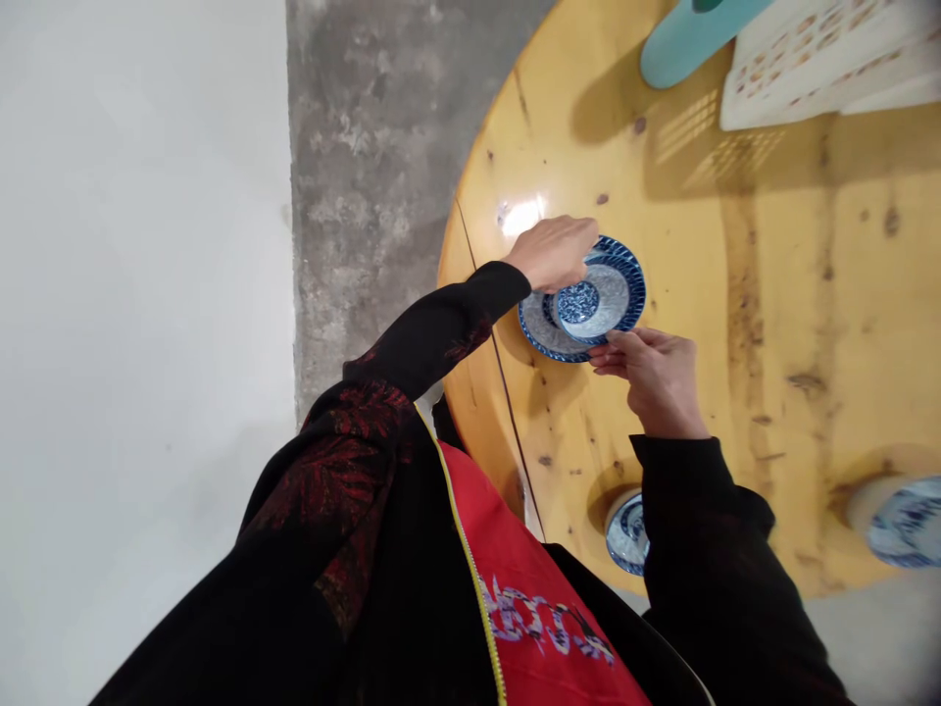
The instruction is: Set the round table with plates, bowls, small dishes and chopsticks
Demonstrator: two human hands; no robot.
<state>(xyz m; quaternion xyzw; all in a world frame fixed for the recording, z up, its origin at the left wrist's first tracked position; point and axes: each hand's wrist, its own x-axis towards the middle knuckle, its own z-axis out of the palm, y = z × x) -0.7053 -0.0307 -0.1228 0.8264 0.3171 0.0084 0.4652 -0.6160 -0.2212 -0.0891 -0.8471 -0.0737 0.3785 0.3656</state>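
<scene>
A blue-and-white patterned plate is near the left edge of the round wooden table. Over it, covering much of it, is a smaller blue-and-white bowl. My left hand is closed at the bowl's far left rim, with its fingertips partly hidden behind the hand. The thumb and fingers of my right hand pinch the bowl's near rim, close to the plate's edge. Whether the bowl rests on the plate or is slightly lifted, I cannot tell.
The yellow wooden table has a curved left edge. At the far right stand a white perforated basket and a turquoise container. More blue-and-white dishware sits beside my right sleeve, and a stack of bowls stands farther right.
</scene>
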